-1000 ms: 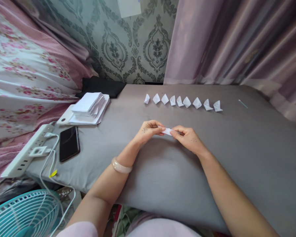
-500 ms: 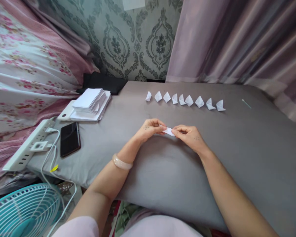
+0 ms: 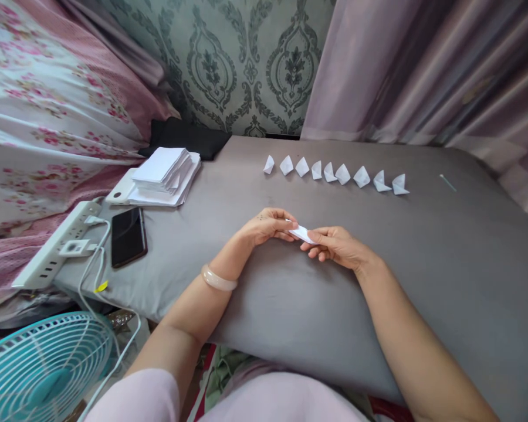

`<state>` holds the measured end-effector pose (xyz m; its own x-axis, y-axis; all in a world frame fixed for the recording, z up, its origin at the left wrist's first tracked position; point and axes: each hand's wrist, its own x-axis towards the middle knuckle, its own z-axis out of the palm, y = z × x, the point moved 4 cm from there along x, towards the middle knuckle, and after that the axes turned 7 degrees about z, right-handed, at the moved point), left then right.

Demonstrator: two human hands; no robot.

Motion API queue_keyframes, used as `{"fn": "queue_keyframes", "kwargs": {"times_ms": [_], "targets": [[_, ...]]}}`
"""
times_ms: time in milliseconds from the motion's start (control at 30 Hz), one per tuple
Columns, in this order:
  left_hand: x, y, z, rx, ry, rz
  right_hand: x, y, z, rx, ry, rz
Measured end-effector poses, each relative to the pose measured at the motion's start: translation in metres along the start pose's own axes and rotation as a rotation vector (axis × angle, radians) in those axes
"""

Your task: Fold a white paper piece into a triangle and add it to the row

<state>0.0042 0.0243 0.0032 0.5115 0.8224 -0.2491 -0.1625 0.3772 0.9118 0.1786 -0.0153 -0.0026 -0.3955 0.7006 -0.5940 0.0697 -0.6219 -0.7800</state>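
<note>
A small folded white paper (image 3: 301, 233) is held just above the grey cloth, between my two hands. My left hand (image 3: 270, 226) pinches its left end, thumb on top and fingers beneath. On the other end, my right hand (image 3: 334, 244) has its thumb on the paper and its fingers curled underneath. Parts of the paper are covered by my fingers. Beyond my hands stands a row of several folded white paper boats (image 3: 343, 174), some upright and some showing their flat sides.
A stack of white paper (image 3: 161, 167) lies at the left on the grey-covered table (image 3: 422, 281). Closer are a black phone (image 3: 128, 237) and a white power strip (image 3: 55, 249) with cables. A blue fan (image 3: 48, 369) stands at lower left. A thin cotton swab (image 3: 447, 183) lies far right.
My right hand has rolled so its fingers now curl beneath the paper. The left keeps its pinch. The whole view has shifted slightly.
</note>
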Motion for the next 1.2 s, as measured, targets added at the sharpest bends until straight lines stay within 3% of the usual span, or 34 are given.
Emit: {"fn": "queue_keyframes", "kwargs": {"times_ms": [300,600,733,933,1200], "targets": [[-0.003,0.006,0.000,0.012,-0.043,0.005,0.000,0.004,-0.003,-0.046,0.004,0.060],[-0.009,0.014,0.001,0.078,-0.098,0.025,-0.004,0.003,0.004,-0.133,-0.108,0.067],[-0.007,0.015,-0.002,0.079,-0.057,0.038,-0.002,0.002,0.008,-0.111,-0.089,0.026],[0.000,0.009,-0.001,-0.085,0.191,0.100,-0.001,-0.005,0.010,0.018,0.129,-0.160],[0.001,0.000,0.006,-0.057,0.276,0.124,0.001,-0.008,0.017,0.012,0.193,-0.208]]}}
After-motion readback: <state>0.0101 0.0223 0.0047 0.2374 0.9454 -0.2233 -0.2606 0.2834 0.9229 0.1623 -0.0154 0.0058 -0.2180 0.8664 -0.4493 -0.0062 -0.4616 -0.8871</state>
